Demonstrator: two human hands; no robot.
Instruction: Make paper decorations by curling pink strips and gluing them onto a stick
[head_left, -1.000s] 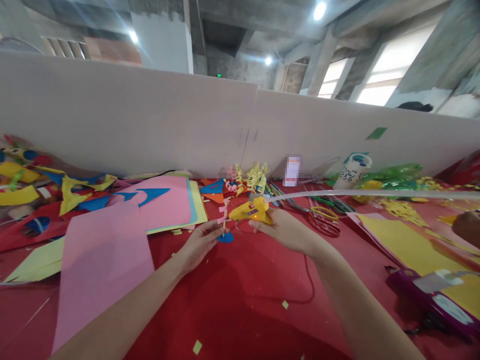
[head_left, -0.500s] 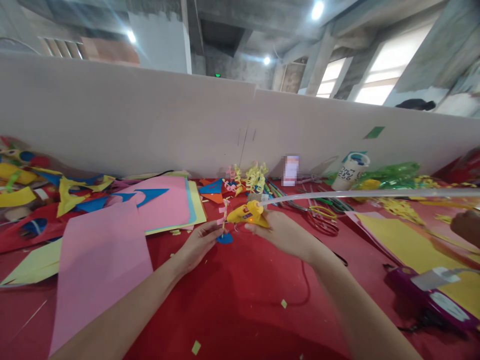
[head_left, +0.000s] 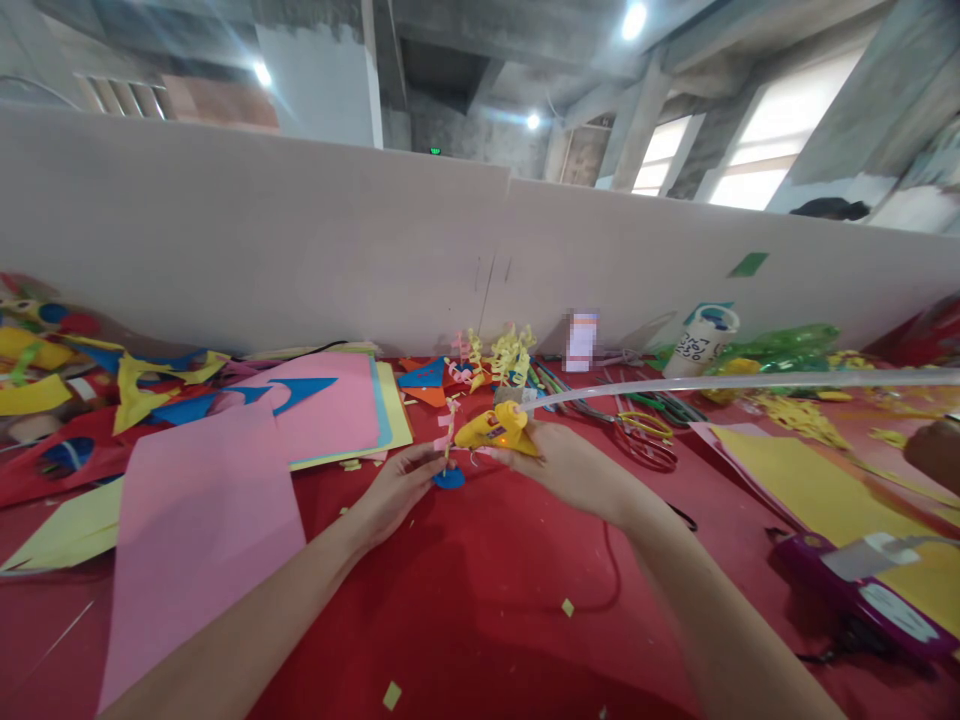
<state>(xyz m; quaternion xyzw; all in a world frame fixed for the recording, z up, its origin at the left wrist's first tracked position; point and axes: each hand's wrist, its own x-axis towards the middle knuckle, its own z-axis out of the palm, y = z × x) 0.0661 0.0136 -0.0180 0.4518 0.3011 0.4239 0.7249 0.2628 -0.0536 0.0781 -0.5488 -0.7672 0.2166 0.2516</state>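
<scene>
My right hand [head_left: 571, 463] grips a small yellow glue gun [head_left: 495, 428] with a long clear glue stick [head_left: 735, 384] running off to the right. Its nozzle points left at a thin stick with pink paper curls [head_left: 448, 425] standing on a blue paper disc [head_left: 450, 478]. My left hand [head_left: 397, 487] pinches that stick and disc just above the red tablecloth [head_left: 480, 590]. The two hands are close together at the middle of the table.
Pink sheets [head_left: 202, 520] and yellow paper lie left; blue and yellow scraps pile at far left. Scissors [head_left: 645, 430], a white bottle [head_left: 701, 340], yellow paper [head_left: 817, 490] and a purple device [head_left: 862, 590] sit right. Another person's hand [head_left: 934, 450] shows at the right edge. A white partition [head_left: 300, 250] stands behind.
The glue gun has shifted slightly left and down toward the paper stick; my left hand keeps its hold in nearly the same spot.
</scene>
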